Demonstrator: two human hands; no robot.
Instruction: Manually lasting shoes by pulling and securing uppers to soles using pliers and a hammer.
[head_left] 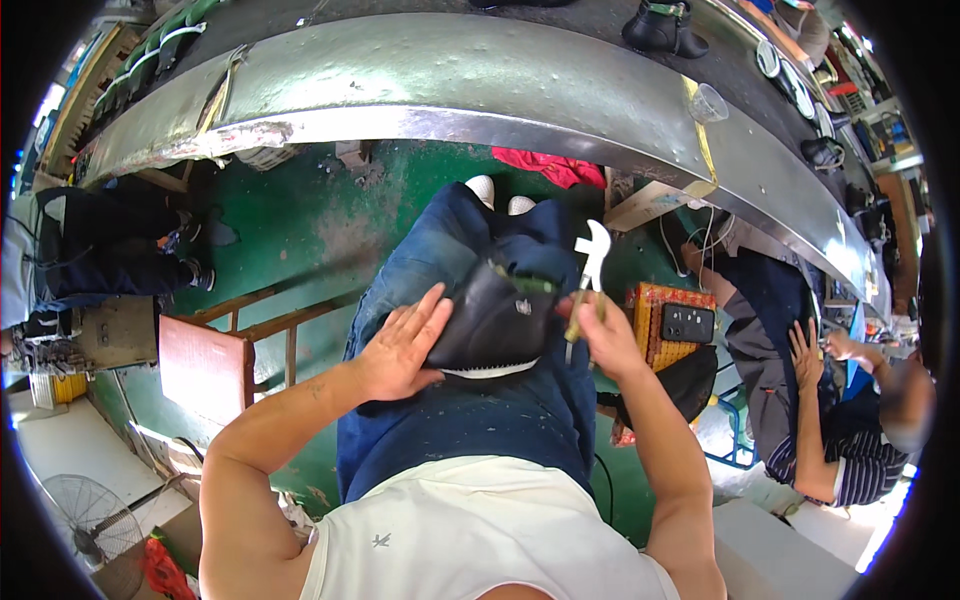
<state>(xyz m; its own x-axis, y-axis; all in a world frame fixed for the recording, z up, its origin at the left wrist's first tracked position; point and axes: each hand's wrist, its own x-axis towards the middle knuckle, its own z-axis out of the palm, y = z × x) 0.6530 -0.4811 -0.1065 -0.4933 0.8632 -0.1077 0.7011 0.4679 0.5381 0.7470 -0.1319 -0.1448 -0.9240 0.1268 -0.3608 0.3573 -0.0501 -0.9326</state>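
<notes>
**Black boot [490, 325] on the lap, mid-view**

On my feed, a grey metal counter [430, 70] arcs across twelve o'clock above the green floor [290, 205]. A stool [207, 365] stands at nine, a phone [688, 322] at three, a co-worker [850, 445] at four. My left hand [405, 345] rests open-fingered against the boot; my right [605, 330] grasps a hammer-like tool [594, 255].

A white sleeveless top [480, 525] is worn — with blue trousers [408, 270].
</notes>
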